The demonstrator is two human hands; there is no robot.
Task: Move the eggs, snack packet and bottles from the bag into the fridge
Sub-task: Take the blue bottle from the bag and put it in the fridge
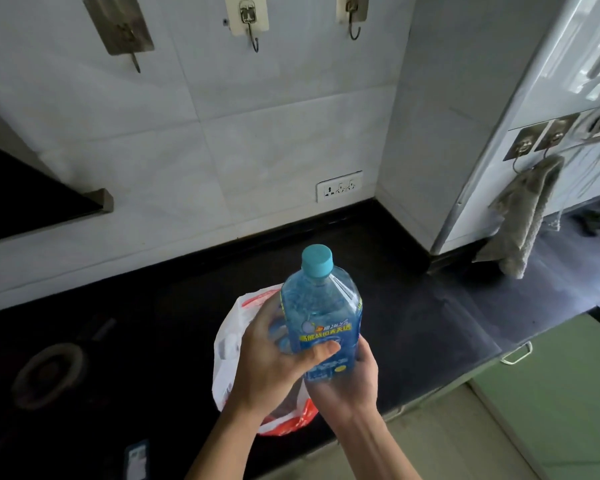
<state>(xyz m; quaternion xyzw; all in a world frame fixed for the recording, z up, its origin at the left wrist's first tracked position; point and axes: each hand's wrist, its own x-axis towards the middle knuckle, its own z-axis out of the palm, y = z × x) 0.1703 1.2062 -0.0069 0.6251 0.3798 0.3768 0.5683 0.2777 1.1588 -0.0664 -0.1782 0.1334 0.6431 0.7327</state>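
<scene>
A blue plastic bottle [321,306] with a teal cap and a blue label stands upright in mid-air above the counter. My left hand [274,362] wraps its left side, thumb across the label. From below and to the right, my right hand [347,382] cups its base. Under the hands, a white and red plastic bag [227,355] lies on the black counter [413,323]; its contents are hidden. The white fridge [568,81] stands at the right, door shut.
A gas hob [49,372] is set in the counter at the left. A grey towel [520,216] hangs from a hook on the fridge side. A wall socket [340,186] sits above the counter. Green cabinet drawers [551,393] are at the lower right.
</scene>
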